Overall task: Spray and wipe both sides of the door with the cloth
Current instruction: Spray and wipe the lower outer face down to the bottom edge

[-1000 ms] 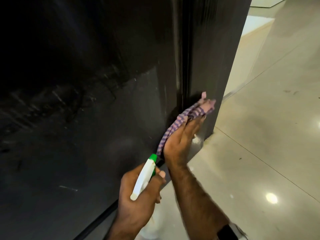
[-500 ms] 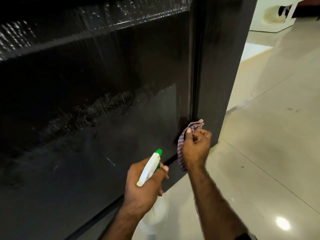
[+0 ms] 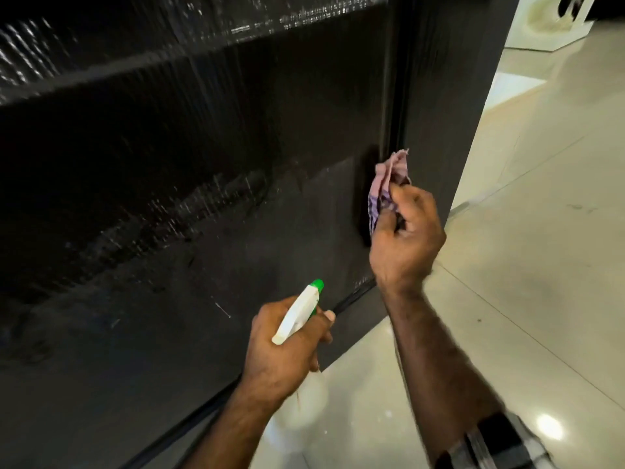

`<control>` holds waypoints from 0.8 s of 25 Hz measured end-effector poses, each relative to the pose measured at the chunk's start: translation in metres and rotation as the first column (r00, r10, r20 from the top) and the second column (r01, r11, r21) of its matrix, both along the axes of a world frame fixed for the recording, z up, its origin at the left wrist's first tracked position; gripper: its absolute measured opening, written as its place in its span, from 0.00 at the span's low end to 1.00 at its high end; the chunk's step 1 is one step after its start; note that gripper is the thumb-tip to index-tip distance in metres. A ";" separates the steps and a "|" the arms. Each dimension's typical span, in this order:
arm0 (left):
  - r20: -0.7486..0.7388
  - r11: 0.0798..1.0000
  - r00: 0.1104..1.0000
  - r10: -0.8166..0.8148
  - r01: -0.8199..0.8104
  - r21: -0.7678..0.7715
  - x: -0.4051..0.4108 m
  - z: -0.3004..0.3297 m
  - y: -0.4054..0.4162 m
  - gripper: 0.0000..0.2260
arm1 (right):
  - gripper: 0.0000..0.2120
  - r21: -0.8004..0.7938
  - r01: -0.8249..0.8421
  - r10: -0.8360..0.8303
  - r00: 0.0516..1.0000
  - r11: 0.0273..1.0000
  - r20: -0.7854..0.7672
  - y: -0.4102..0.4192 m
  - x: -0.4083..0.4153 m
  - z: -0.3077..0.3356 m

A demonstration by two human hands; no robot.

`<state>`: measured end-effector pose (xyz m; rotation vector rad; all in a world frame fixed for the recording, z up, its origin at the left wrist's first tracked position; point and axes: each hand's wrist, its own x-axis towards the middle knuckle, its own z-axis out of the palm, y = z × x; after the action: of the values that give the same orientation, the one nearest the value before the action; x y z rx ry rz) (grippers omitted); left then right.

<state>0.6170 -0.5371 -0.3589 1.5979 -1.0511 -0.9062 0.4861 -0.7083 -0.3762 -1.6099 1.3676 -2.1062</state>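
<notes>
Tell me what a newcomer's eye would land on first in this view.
First, the big dark door filling the left and centre, streaked with wet marks. Next, the right hand holding a bunched pink cloth at the door's edge, right of centre. Below it, the left hand grips a white spray bottle with a green nozzle, above the glossy pale floor.

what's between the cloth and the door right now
Nothing visible. The right hand holds the bunched pink-and-purple striped cloth right at the dark glossy door near its edge; actual contact can't be confirmed.
</notes>
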 end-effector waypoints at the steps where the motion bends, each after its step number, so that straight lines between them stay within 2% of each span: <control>1: 0.007 1.000 1.000 0.007 -0.007 -0.012 0.002 0.000 -0.002 0.10 | 0.11 -0.066 0.030 -0.035 0.997 0.997 -0.075 -0.004 0.001 -0.009; 2: 0.013 1.000 1.000 0.027 -0.027 -0.008 0.003 0.000 -0.003 0.09 | 0.11 -0.065 0.038 -0.046 0.992 0.997 -0.120 -0.002 0.001 -0.029; 3: 0.019 0.999 0.999 0.050 -0.050 0.005 0.003 0.000 -0.004 0.07 | 0.11 0.000 0.031 -0.030 0.990 1.000 -0.139 0.004 0.001 -0.055; 5: 0.018 0.995 0.996 0.085 -0.086 0.044 0.001 0.000 -0.002 0.05 | 0.12 0.312 -0.036 0.064 0.995 0.949 -0.081 0.027 0.000 -0.105; 7: 0.015 0.992 0.995 0.102 -0.102 0.074 -0.001 0.003 0.001 0.11 | 0.10 0.605 -0.150 0.105 0.988 0.782 0.110 0.039 -0.004 -0.116; 9: 0.008 0.991 0.993 0.114 -0.114 0.075 -0.002 0.014 0.003 0.13 | 0.06 0.765 -0.148 0.028 0.985 0.627 0.168 0.028 -0.002 -0.081; 10: -0.008 0.990 0.992 0.125 -0.124 0.063 -0.002 0.021 0.003 0.12 | 0.07 0.797 -0.139 -0.005 0.985 0.588 0.175 0.022 -0.002 -0.057; 11: -0.027 0.990 0.991 0.134 -0.132 0.054 -0.003 0.031 0.003 0.11 | 0.08 0.781 -0.143 -0.021 0.980 0.609 0.195 0.020 -0.002 -0.025; 13: -0.038 0.988 0.987 0.153 -0.152 0.027 -0.004 0.052 0.006 0.09 | 0.09 0.631 -0.138 0.025 0.983 0.763 0.184 0.020 0.000 0.035; 15: -0.015 0.988 0.988 0.154 -0.154 -0.011 -0.005 0.068 0.012 0.07 | 0.12 0.363 -0.056 0.023 0.995 0.930 0.096 0.020 -0.001 0.068; 17: 0.020 0.985 0.985 0.171 -0.170 -0.014 -0.002 0.071 0.018 0.07 | 0.13 0.148 -0.062 0.061 0.998 0.987 0.013 0.023 0.004 0.065; 18: 0.013 0.982 0.981 0.191 -0.191 0.003 -0.001 0.070 0.024 0.08 | 0.13 0.136 -0.074 0.076 0.997 0.988 -0.008 0.028 0.007 0.047; 19: -0.010 0.978 0.978 0.207 -0.207 0.015 0.001 0.070 0.031 0.10 | 0.15 0.197 -0.078 0.080 0.997 0.977 -0.003 0.031 0.012 0.019; 20: -0.048 0.976 0.975 0.218 -0.217 0.030 0.001 0.067 0.038 0.12 | 0.17 0.343 -0.098 0.095 0.995 0.934 0.026 0.040 0.014 -0.014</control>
<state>0.6181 -0.4995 -0.2920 1.6652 -0.8137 -0.8095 0.5003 -0.6679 -0.3897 -1.4870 1.5186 -1.6995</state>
